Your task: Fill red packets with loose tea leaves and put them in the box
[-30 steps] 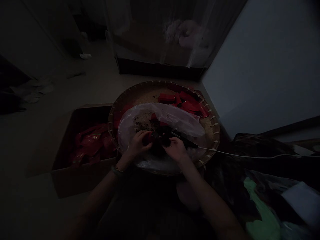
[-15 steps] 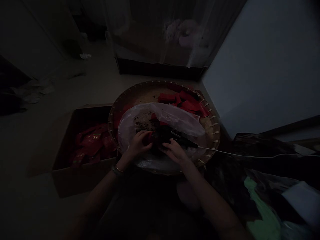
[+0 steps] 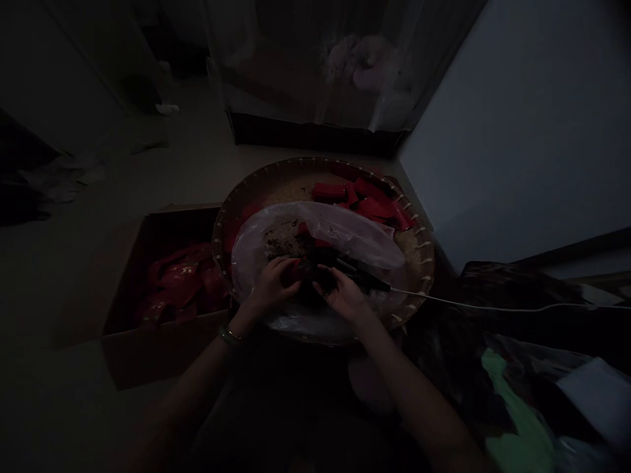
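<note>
Red shows where the left hand (image 3: 272, 287) clamps a packet (image 3: 291, 270) between thumb and fingers over the woven tray (image 3: 425, 255), one end facing right, long axis too dim to tell. Dark material (image 3: 309, 269) comes next, then the right hand (image 3: 344, 293), fingers curled, its hold unclear.

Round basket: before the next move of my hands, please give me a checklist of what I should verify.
1. Left hand closed around the red item: ok.
2. Right hand gripping the dark material: cannot tell, too dark.
3. White cord apart from both hands: ok, crossing the right rim of the basket.
4. Pile of red packets apart from both hands: ok.
5. Lighting: not ok, very dim.
</note>
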A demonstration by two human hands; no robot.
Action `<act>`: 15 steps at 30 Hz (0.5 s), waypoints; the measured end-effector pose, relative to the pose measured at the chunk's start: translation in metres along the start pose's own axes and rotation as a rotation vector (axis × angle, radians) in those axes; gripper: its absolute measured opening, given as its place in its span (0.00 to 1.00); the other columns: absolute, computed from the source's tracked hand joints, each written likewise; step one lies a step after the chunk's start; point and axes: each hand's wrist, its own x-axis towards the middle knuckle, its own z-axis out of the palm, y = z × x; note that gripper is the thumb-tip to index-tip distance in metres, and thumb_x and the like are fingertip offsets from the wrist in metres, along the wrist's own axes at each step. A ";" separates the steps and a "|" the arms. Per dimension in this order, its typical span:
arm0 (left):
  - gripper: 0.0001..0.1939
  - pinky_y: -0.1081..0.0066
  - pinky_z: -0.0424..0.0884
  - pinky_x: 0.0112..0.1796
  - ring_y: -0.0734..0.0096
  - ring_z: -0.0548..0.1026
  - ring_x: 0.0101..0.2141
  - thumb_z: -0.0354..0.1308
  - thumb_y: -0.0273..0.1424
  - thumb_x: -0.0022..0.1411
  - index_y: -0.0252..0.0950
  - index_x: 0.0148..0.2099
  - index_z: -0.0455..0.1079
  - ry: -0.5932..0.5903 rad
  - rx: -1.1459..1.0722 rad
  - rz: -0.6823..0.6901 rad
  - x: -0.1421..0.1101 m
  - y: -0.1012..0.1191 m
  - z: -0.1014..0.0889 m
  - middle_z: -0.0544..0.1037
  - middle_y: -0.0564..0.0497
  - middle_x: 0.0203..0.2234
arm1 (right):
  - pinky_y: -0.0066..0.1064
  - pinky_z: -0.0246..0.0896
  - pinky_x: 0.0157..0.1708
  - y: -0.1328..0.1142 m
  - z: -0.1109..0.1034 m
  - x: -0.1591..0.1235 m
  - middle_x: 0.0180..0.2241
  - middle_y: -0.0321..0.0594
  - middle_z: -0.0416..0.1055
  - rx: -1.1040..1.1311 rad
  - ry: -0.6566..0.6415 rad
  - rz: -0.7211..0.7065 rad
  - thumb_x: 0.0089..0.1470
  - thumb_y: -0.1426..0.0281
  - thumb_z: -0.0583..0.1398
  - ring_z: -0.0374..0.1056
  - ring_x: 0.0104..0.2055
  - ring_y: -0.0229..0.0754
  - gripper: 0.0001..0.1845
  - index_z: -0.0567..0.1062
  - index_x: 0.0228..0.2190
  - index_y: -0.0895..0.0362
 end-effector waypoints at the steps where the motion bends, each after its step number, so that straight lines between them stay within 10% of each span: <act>1: 0.23 0.61 0.71 0.44 0.62 0.73 0.43 0.61 0.30 0.52 0.36 0.51 0.67 -0.002 0.001 0.002 0.000 0.000 0.000 0.73 0.44 0.43 | 0.33 0.69 0.46 0.001 -0.001 0.001 0.38 0.38 0.76 0.006 0.003 0.009 0.58 0.70 0.53 0.71 0.42 0.37 0.11 0.75 0.33 0.56; 8: 0.23 0.61 0.71 0.44 0.62 0.72 0.44 0.61 0.31 0.52 0.37 0.52 0.66 -0.018 0.026 0.014 -0.001 0.001 -0.001 0.73 0.44 0.43 | 0.38 0.66 0.50 -0.006 0.002 -0.005 0.36 0.40 0.76 -0.009 0.000 -0.030 0.53 0.73 0.52 0.71 0.44 0.41 0.11 0.75 0.30 0.57; 15: 0.25 0.60 0.71 0.45 0.61 0.71 0.45 0.62 0.30 0.51 0.37 0.53 0.66 -0.057 0.061 0.034 -0.003 -0.001 0.002 0.72 0.44 0.45 | 0.38 0.63 0.53 -0.054 0.013 -0.034 0.39 0.42 0.75 -0.362 -0.279 -0.001 0.38 0.82 0.53 0.72 0.45 0.41 0.26 0.72 0.41 0.60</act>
